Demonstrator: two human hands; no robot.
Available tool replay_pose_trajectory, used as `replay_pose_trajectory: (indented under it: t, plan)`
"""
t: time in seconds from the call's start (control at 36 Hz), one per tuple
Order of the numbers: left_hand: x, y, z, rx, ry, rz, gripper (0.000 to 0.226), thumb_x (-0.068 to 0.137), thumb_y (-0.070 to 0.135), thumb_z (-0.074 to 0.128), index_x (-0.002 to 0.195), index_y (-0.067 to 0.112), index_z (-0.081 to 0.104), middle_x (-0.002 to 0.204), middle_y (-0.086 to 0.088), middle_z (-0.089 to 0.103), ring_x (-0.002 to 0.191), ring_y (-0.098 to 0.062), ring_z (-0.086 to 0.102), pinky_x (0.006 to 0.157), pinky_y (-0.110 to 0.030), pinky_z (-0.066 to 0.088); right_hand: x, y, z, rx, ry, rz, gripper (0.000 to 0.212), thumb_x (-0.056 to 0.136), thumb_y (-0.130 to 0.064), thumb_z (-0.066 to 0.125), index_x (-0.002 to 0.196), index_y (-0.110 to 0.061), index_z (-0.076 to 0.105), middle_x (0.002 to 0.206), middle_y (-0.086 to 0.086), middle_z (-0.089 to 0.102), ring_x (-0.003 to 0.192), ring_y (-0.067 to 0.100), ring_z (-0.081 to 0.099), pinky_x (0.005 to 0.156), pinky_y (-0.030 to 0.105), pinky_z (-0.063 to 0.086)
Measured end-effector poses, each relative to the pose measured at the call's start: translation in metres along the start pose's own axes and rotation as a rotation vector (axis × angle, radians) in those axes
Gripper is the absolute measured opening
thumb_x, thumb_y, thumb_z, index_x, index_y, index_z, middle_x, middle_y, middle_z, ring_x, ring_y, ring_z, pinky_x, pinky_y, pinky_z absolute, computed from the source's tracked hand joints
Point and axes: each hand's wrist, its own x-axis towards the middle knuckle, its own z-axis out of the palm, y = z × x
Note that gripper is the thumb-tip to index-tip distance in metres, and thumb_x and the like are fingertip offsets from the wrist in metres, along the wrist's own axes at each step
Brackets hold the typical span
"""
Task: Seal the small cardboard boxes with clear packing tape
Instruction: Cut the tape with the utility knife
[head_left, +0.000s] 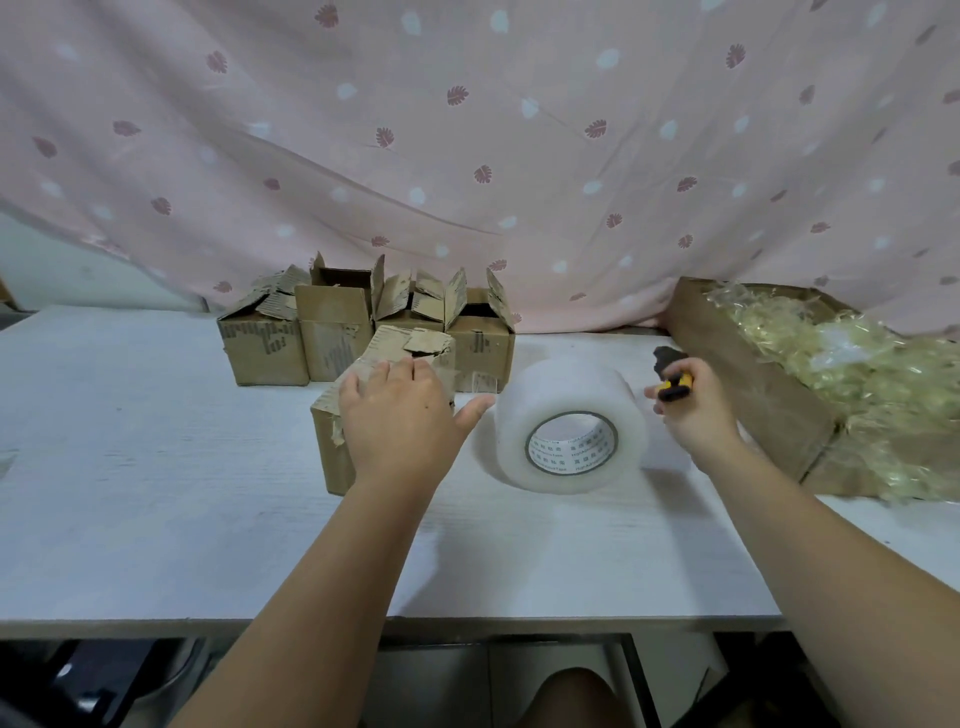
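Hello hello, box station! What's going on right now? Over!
Left grip flat on nearest small box. Right grip holds yellow-black cutter. Clear tape roll on table between them, untouched. Nothing in the way.

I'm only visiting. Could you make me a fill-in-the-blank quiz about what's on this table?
1. The left hand lies flat on the nearest ____.
2. The right hand grips a cutter that is black and ____.
3. The tape sits between the two ____.
4. Behind, ____ more boxes stand in a row.

Missing words: box, yellow, hands, four.
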Motion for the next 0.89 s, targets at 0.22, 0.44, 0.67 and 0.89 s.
replay_pose_trajectory:
  t: [0.22,0.44,0.67,0.89]
  plan:
    - [0.001,0.000,-0.001,-0.004,-0.010,-0.001,0.097,0.075,0.083,0.009,0.134,0.018,0.052,0.137,0.003,0.055,0.133,-0.016,0.041,0.111,-0.042,0.025,-0.002,0.027,-0.011,-0.813,-0.321,-0.180,0.018,0.087,-0.005,0.049,0.095,-0.021,0.053,0.085,0.008,0.050,0.089,0.032,0.049,0.078,0.040,0.045]
    - [0.000,-0.001,-0.002,0.003,-0.012,0.005,0.100,0.072,0.083,0.004,0.130,0.019,0.055,0.133,0.004,0.057,0.129,-0.016,0.045,0.108,-0.042,0.027,-0.007,0.015,0.000,-0.878,-0.457,-0.229,0.036,0.083,-0.008,0.045,0.062,-0.035,0.034,0.091,0.008,0.045,0.089,0.026,0.040,0.073,0.030,0.033]
    - [0.000,-0.001,-0.003,0.023,-0.045,0.014,0.105,0.072,0.085,0.001,0.133,0.017,0.052,0.136,0.002,0.055,0.131,-0.019,0.043,0.110,-0.043,0.029,-0.010,0.001,-0.001,-0.539,-0.342,-0.036,0.043,0.084,0.007,0.043,0.048,-0.016,0.050,0.069,0.006,0.052,0.072,0.022,0.038,0.063,0.029,0.030]
    - [-0.001,-0.002,-0.003,0.015,-0.054,0.021,0.108,0.069,0.084,-0.004,0.137,0.017,0.047,0.141,0.002,0.051,0.135,-0.019,0.039,0.111,-0.044,0.027,-0.016,-0.004,-0.005,-0.345,-0.323,0.027,0.025,0.089,-0.005,0.053,0.076,-0.018,0.069,0.086,0.003,0.068,0.079,0.016,0.056,0.069,0.030,0.046]
